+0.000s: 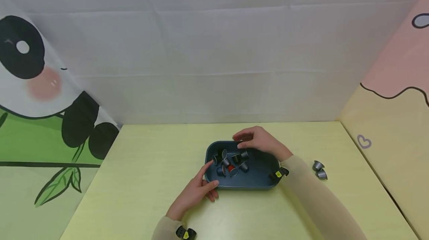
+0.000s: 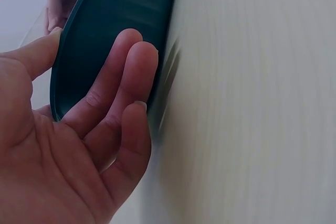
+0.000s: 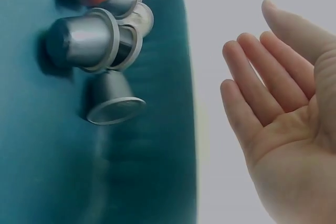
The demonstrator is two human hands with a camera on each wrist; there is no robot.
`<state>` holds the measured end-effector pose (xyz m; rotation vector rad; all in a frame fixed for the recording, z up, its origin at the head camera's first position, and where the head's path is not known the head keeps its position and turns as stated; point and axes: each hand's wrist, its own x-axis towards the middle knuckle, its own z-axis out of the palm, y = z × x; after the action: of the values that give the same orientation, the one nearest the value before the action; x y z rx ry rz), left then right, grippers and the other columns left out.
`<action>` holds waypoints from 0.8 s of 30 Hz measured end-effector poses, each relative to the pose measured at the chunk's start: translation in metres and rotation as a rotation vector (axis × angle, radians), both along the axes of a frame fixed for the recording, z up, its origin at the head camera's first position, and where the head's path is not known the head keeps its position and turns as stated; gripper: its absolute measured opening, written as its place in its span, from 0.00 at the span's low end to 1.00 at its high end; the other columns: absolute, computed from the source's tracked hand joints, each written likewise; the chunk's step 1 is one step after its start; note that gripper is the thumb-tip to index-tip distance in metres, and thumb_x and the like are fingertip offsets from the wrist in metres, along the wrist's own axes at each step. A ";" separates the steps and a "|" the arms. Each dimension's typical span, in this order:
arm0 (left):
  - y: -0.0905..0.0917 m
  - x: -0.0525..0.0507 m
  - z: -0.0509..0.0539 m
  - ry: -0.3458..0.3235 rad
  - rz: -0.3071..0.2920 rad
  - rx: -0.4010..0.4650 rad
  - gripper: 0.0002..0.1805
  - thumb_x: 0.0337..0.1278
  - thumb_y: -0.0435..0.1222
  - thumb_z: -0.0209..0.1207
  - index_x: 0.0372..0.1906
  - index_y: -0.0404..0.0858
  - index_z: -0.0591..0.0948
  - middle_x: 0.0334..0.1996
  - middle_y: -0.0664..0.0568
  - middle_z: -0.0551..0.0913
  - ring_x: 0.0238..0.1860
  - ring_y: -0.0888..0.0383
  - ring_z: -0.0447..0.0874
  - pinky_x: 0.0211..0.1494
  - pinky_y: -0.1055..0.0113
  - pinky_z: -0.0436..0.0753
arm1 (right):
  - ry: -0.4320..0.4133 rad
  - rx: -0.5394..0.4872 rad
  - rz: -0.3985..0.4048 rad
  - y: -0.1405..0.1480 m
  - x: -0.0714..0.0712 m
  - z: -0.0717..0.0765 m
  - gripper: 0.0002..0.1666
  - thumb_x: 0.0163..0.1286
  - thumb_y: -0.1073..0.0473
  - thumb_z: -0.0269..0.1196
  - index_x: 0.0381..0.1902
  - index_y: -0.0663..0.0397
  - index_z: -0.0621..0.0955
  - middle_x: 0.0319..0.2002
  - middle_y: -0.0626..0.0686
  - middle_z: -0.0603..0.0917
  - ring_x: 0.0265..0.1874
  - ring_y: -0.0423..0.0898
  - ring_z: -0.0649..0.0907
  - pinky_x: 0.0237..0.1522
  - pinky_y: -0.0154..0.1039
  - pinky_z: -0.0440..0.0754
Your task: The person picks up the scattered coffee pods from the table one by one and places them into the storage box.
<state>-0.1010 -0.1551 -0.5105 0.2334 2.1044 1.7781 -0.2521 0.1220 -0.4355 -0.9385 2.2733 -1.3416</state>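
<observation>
Several coffee capsules (image 3: 86, 40), mostly silver and dark, lie jumbled in the left half of a dark blue-green tray (image 1: 261, 175). A red one (image 1: 231, 167) is among them. My left hand (image 1: 197, 189) is at the tray's left front corner, its index finger and thumb touching the tray's edge. In the left wrist view the other fingers lie loosely bent by the tray wall. At the tray's far edge is my right hand (image 1: 259, 141), fingers apart from the capsules. The right wrist view shows its palm with nothing in it.
Right of the tray, beyond the right forearm, two silver capsules (image 1: 318, 166) lie close together on the pale yellow table (image 1: 151, 165). A white cloth backdrop (image 1: 218, 65) rises behind the table, and patterned panels (image 1: 388, 139) flank it.
</observation>
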 end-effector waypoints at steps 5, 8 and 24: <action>0.000 0.000 0.000 -0.001 0.002 0.001 0.41 0.71 0.44 0.59 0.80 0.52 0.50 0.29 0.39 0.86 0.27 0.42 0.87 0.40 0.61 0.84 | 0.032 0.022 -0.081 0.015 0.007 0.016 0.24 0.66 0.55 0.70 0.59 0.54 0.83 0.54 0.53 0.85 0.56 0.53 0.82 0.60 0.50 0.76; 0.000 0.000 -0.001 0.002 0.003 -0.003 0.41 0.71 0.43 0.59 0.80 0.53 0.50 0.28 0.40 0.86 0.27 0.42 0.87 0.41 0.61 0.84 | 0.043 0.034 -0.119 0.027 0.010 0.023 0.24 0.67 0.54 0.70 0.59 0.52 0.83 0.55 0.51 0.84 0.56 0.51 0.82 0.61 0.51 0.75; 0.000 0.001 0.000 0.000 0.005 0.005 0.42 0.69 0.46 0.60 0.80 0.54 0.50 0.28 0.41 0.86 0.27 0.42 0.87 0.41 0.60 0.84 | 0.045 0.043 -0.262 0.106 0.030 0.023 0.24 0.67 0.52 0.69 0.59 0.52 0.82 0.56 0.53 0.84 0.61 0.53 0.79 0.56 0.39 0.78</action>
<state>-0.1000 -0.1551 -0.5104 0.2303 2.1023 1.7867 -0.2218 0.2284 -0.4123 -0.6814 2.5183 -1.3791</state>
